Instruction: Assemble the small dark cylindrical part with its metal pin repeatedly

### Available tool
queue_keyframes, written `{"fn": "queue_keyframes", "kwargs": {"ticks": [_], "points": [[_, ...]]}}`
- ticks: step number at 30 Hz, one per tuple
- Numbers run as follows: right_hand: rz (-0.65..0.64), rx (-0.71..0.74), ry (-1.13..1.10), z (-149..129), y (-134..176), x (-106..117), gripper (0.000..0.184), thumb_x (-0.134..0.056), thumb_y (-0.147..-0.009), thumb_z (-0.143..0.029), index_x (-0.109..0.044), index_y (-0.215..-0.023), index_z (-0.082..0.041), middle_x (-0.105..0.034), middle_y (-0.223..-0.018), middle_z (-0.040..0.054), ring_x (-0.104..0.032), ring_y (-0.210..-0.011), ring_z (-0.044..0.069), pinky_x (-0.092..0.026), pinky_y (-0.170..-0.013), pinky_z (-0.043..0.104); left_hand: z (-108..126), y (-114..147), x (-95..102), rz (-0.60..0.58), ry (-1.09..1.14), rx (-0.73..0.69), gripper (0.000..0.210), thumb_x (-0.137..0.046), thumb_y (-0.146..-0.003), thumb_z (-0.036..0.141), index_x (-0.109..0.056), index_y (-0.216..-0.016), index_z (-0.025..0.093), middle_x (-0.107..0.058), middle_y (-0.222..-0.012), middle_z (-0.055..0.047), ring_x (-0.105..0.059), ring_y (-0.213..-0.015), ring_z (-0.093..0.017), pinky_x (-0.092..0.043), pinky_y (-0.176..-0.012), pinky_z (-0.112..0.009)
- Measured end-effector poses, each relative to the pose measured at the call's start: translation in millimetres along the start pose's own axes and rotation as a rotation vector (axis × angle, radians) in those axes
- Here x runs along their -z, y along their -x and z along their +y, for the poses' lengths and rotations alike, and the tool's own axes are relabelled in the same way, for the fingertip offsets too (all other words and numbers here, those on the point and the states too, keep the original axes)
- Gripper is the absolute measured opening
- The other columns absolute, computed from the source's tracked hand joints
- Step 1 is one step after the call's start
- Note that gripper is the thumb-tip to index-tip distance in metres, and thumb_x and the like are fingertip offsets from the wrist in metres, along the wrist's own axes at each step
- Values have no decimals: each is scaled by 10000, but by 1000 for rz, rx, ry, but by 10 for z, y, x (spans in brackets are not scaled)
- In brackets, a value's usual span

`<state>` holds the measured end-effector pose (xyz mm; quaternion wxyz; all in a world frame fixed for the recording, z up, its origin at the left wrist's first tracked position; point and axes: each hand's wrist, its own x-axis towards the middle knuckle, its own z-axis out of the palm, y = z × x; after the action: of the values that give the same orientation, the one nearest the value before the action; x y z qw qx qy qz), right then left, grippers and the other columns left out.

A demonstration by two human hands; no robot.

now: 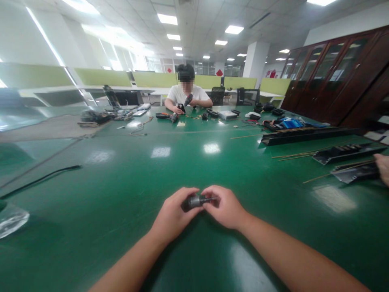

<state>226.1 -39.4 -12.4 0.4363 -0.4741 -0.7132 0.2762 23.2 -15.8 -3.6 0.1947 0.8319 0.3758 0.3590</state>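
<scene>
At the near side of a glossy green bench [121, 198], a person's left hand [172, 213] is grasping the dark, rounded body of a cylindrical tool [193, 202], its grip closed, while the right hand [227, 207] is pinching the slim shaft. The tool is lying crosswise between the 2 hands, its long axis running nearly level and its narrow end pointing right, toward the right palm; whether it is touching the bench is unclear. Gray metal is showing between body and shaft. Farther right, 3 long, open-topped black channels [291, 139] are lying side by side, the middle 1 holding small dark pieces; thin tan rods [291, 155] are jutting past their ends. Another person's hand [383, 167] is touching the nearest channel. Across the bench, a co-worker [175, 94] in white is holding a dark drill [188, 99].
</scene>
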Motion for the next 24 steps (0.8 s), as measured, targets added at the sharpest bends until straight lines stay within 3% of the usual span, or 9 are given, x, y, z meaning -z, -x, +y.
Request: {"fn": "queue_keyframes", "kwargs": {"ticks": [24], "points": [[-21, -27, -51, 1, -44, 41, 163, -678, -740, -141, -737, -884, -191, -718, -853, 34, -647, -739, 162, -498, -663, 256, 33, -23, 27, 35, -18, 29, 207, -744, -813, 349, -671, -976, 245, -689, -940, -1, -642, -847, -168, -505, -762, -269]]}}
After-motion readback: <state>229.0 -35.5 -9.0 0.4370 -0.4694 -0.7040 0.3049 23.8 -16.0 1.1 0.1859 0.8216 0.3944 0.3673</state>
